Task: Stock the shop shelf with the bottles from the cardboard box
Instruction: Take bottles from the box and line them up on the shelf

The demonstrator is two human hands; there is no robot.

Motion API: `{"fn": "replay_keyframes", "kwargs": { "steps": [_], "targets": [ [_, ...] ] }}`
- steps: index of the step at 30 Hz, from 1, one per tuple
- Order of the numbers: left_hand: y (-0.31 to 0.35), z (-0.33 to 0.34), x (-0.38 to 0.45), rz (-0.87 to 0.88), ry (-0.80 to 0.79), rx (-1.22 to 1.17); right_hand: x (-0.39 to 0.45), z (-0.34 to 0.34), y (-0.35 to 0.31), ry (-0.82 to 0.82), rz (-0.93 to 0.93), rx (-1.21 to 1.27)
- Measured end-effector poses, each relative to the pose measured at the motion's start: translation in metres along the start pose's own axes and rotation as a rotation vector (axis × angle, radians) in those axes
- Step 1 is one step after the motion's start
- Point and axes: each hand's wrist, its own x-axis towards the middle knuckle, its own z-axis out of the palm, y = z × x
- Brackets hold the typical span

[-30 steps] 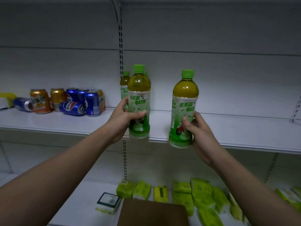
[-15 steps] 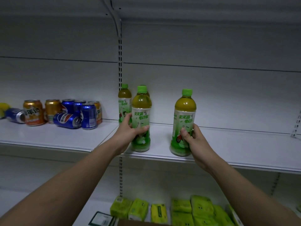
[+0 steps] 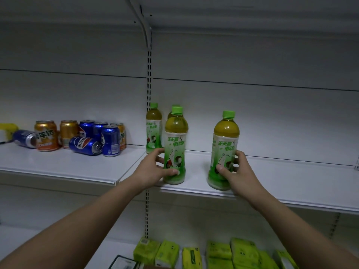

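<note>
Your left hand (image 3: 153, 169) and right hand (image 3: 236, 171) each wrapped a low bottle (image 3: 175, 144) (image 3: 225, 150), steadying both upright on the shelf (image 3: 291, 183) edge.

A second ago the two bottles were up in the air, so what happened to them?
Both came down onto the shelf. The left hand set its bottle by the front edge; the right hand set the other bottle beside it. Both hands still grip. The back bottles and cans stayed put.

Four green-capped bottles (image 3: 175, 146), seven cans (image 3: 85, 145), and two hands (image 3: 150, 170) are in view.
</note>
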Motion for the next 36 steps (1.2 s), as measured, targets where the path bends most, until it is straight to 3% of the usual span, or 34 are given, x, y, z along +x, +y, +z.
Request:
{"fn": "replay_keyframes", "kwargs": {
  "steps": [10, 19, 31, 36],
  "targets": [
    [-0.003, 0.043, 0.040, -0.004, 0.146, 0.041, 0.046, 0.013, 0.011, 0.005, 0.039, -0.056],
    [-0.004, 0.083, 0.107, -0.014, 0.249, 0.259, 0.101, 0.034, 0.031, -0.007, 0.027, -0.043],
    [-0.018, 0.104, 0.147, 0.001, 0.418, 0.266, 0.150, 0.061, 0.060, 0.136, 0.009, 0.035],
    [-0.025, 0.101, 0.151, 0.032, 0.456, 0.269, 0.149, 0.055, 0.065, 0.031, -0.015, 0.034]
  ]
}}
